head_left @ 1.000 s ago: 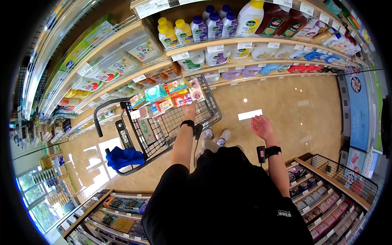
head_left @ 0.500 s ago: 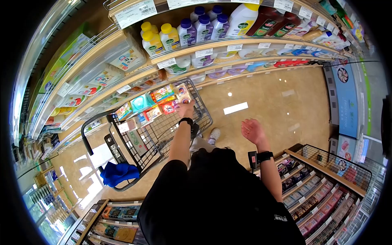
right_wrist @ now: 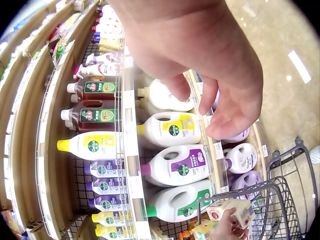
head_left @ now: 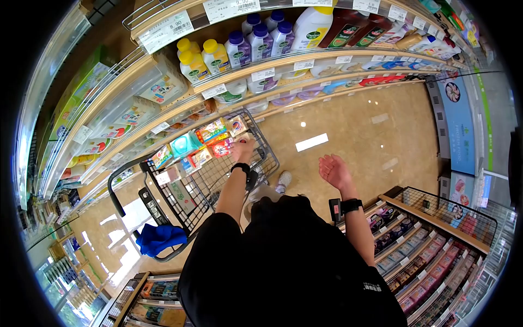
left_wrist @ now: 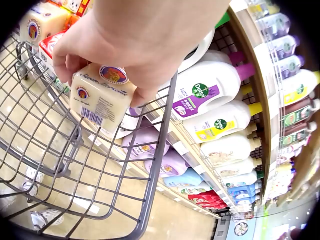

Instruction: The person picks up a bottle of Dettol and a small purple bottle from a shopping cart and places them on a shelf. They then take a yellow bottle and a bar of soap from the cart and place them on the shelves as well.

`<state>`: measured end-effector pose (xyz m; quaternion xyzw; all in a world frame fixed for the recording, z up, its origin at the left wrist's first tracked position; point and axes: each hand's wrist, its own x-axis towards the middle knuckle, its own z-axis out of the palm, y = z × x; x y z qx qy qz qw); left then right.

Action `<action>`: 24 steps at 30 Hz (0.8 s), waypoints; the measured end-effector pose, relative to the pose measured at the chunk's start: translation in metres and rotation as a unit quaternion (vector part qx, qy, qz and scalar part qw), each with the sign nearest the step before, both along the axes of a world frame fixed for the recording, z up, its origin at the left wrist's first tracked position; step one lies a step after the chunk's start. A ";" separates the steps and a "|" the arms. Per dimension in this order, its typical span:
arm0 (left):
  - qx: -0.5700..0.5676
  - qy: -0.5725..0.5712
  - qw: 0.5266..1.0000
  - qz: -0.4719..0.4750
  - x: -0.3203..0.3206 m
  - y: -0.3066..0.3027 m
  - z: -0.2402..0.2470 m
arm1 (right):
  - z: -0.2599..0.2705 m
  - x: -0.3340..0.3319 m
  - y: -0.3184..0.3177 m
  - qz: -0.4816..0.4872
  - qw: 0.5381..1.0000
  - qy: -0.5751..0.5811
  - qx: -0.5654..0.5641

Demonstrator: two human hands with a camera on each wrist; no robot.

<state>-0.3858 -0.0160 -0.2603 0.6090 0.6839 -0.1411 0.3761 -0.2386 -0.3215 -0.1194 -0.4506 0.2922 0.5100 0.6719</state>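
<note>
In the left wrist view the left hand (left_wrist: pixel 125 45) grips a cream soap block (left_wrist: pixel 100 97) with a barcode, fingers over its top, inside the wire cart (left_wrist: pixel 150 200). Another cream block (left_wrist: pixel 42 22) and a red pack (left_wrist: pixel 50 47) lie beside it. From the head view, the left hand (head_left: pixel 243 148) is at the cart's far end, by a row of colourful packs such as a teal one (head_left: pixel 186 145). The right hand (head_left: pixel 335 171) hangs over the floor with loosely bent fingers, holding nothing; its fingers also show in the right wrist view.
Shelves with yellow-capped bottles (head_left: pixel 216 56) and purple-capped bottles (head_left: pixel 238 49) run beyond the cart. A blue cloth (head_left: pixel 159 238) hangs near the cart handle (head_left: pixel 115 188). Low racks of small packs (head_left: pixel 414 248) stand behind the person; a blue panel (head_left: pixel 462 136) is at the right.
The shelves and cart have shifted left in the head view. The left hand remains at the cart's far end, while the right hand stays raised and empty.
</note>
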 end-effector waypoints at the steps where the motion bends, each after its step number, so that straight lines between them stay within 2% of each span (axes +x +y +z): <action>1: -0.003 -0.023 1.000 -0.011 -0.007 0.001 -0.006 | -0.001 0.001 0.002 0.002 1.000 -0.002 0.003; 6: -0.015 -0.126 0.992 -0.029 -0.035 0.004 -0.012 | -0.004 0.009 0.019 0.018 0.999 -0.006 0.029; 9: -0.125 -0.278 0.953 -0.009 -0.051 0.011 0.003 | 0.002 0.010 0.038 0.033 0.999 -0.011 0.030; 11: -0.145 -0.318 0.937 -0.004 -0.056 0.016 0.025 | 0.001 0.011 0.050 0.046 0.998 -0.013 0.039; 13: -0.178 -0.331 0.926 0.025 -0.052 0.015 0.096 | -0.001 0.012 0.061 0.056 0.998 -0.011 0.040; 14: -0.193 -0.383 0.903 0.026 -0.054 0.017 0.094 | -0.001 0.011 0.068 0.061 0.997 -0.010 0.040; 17: -0.195 -0.426 0.883 -0.012 -0.046 0.018 0.138 | 0.028 0.000 0.093 0.165 0.981 -0.069 0.078; 20: -0.182 -0.443 0.876 -0.057 -0.035 0.014 0.164 | 0.038 -0.010 0.116 0.241 0.959 -0.061 0.134; 22: -0.165 -0.467 0.864 -0.093 -0.026 0.008 0.184 | 0.062 -0.020 0.135 0.251 0.957 -0.074 0.126; 24: -0.065 -0.460 0.869 -0.172 -0.018 0.002 0.196 | 0.069 -0.027 0.148 0.268 0.951 -0.106 0.116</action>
